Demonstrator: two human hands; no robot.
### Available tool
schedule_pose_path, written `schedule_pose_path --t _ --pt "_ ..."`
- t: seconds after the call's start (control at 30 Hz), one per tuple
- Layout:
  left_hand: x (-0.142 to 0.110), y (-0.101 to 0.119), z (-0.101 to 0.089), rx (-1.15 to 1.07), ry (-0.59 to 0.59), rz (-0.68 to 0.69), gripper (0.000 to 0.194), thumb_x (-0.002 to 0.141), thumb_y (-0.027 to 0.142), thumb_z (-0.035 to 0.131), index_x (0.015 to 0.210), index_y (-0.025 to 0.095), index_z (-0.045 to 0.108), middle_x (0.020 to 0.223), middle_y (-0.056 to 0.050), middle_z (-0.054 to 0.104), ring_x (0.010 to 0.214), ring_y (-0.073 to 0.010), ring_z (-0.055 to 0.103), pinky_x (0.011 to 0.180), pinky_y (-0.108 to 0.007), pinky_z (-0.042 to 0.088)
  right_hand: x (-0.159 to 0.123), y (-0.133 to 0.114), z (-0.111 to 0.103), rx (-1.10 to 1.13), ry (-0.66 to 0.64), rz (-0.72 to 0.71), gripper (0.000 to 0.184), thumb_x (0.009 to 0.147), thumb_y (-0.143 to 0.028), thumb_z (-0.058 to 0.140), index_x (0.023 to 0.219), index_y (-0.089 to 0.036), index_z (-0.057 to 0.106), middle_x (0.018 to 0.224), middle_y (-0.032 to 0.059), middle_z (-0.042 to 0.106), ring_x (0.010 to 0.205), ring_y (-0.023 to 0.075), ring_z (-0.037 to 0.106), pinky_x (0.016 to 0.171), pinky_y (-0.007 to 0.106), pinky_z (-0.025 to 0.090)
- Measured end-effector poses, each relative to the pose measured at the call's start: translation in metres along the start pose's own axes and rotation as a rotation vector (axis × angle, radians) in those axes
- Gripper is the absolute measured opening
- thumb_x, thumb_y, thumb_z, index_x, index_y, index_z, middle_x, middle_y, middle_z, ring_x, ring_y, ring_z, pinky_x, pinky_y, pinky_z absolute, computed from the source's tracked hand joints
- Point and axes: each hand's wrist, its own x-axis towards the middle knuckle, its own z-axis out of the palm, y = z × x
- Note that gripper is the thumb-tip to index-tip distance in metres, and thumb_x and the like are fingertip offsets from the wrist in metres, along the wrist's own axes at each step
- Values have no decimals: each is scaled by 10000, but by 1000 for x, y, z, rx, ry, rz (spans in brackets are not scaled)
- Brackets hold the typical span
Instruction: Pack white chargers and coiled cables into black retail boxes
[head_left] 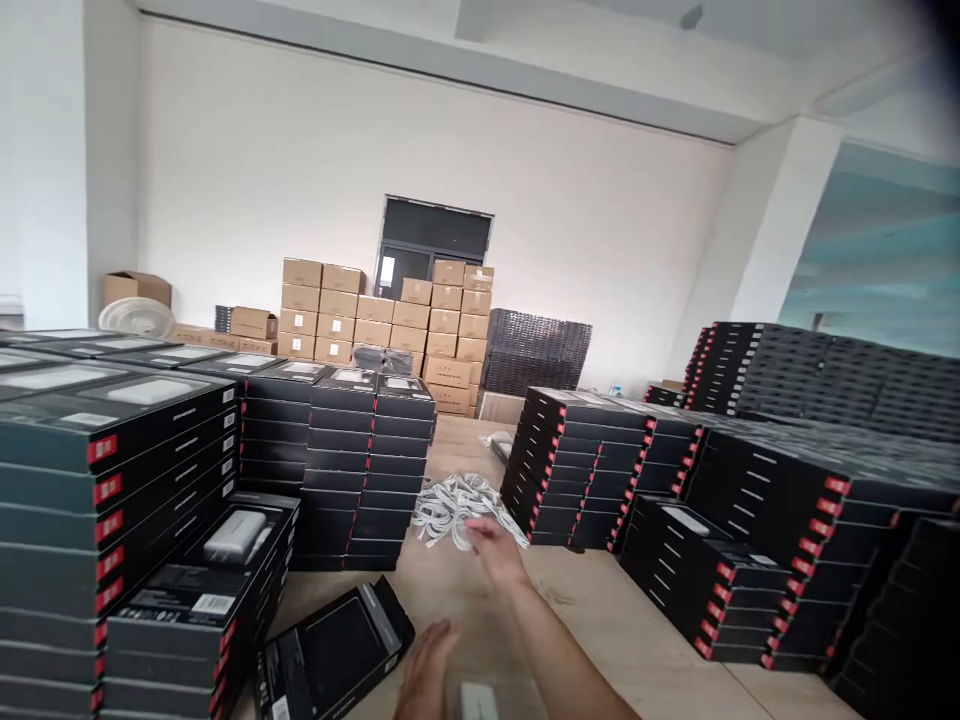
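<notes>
My right hand reaches forward over the wooden table to a heap of coiled white cables. Its thumb and fingers are pinched together at the near edge of the heap, on a cable. Lower down, my left hand is slightly blurred, its fingers stretched out and nothing seen in them. Just left of it lies a black box, tilted on the table, with a flap at its upper right end. A small white block sits between my forearms at the bottom edge, partly cut off.
Tall stacks of black boxes with red labels stand on the left and right. A white device rests on a lower left stack. Behind are brown cartons and a dark stack of trays against the wall.
</notes>
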Motion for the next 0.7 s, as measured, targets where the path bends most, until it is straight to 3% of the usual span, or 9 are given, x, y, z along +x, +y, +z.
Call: schedule_pose_path --t 0.07,0.17,0.3,0.4,0.5,0.7 --pt "-1 10 -1 -184 81 -77 627 713 498 640 1230 149 579 1350 -171 556 1305 -312 451 1104 -404 317 -40 -7 -13 37 0 -50 201 802 -337 686 863 -165 603 780 5 639 698 164 599 664 315 510" --pt "-5 34 -9 -470 127 -89 490 812 562 519 1085 168 622 1170 -134 664 1131 -270 588 987 -353 433 -102 -19 -16 120 -28 -138 304 700 -384 749 734 -211 500 672 -41 588 639 142 543 624 265 459" --pt "-14 61 -31 -392 44 47 368 852 539 497 802 195 617 792 -27 654 784 -193 595 743 -271 472 -156 -33 -1 351 -150 -173 375 662 -387 791 703 -216 459 657 -40 582 607 123 510 579 237 413" --pt "-21 70 -45 -244 19 60 364 892 510 441 755 202 576 735 2 589 724 -164 532 703 -245 427 -168 -37 0 420 -216 -125 353 705 -474 750 825 -206 553 626 -34 578 515 99 452 485 214 354" --pt "-24 72 -49 -173 -74 69 349 897 493 444 740 201 552 699 12 552 685 -151 496 669 -236 401 -167 -37 -8 462 -226 -67 461 758 -531 690 1057 -189 616 633 -24 574 469 77 383 437 205 286" --pt "-23 69 -38 -352 -155 -30 344 852 492 545 702 183 544 654 23 512 614 -115 460 568 -212 367 -164 -32 -19 512 -256 -61 310 758 -438 731 888 -157 719 682 3 610 514 64 365 479 210 269"
